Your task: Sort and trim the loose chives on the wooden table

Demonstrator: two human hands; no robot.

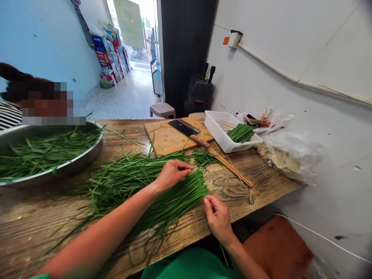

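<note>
A wide layer of garlic chives (174, 201) lies on the wooden table in front of me, the stalk ends lined up on the right. My left hand (173, 174) is over the upper part of the layer, thumb and fingers closed in a pinch; what is between them is too small to make out. At the near right corner, my right hand (217, 217) pinches at the stalk ends. A smaller heap of short chive pieces (205, 159) lies just beyond the layer. Thin bamboo skewers (232, 167) lie in a bundle to the right.
A cleaver (186, 129) rests on a cutting board (162, 138). A white plastic bin (221, 133) holds skewers and chives. A metal basin (100, 141) of greens stands left, beside a person (10, 116). Plastic bags (290, 155) lie against the wall.
</note>
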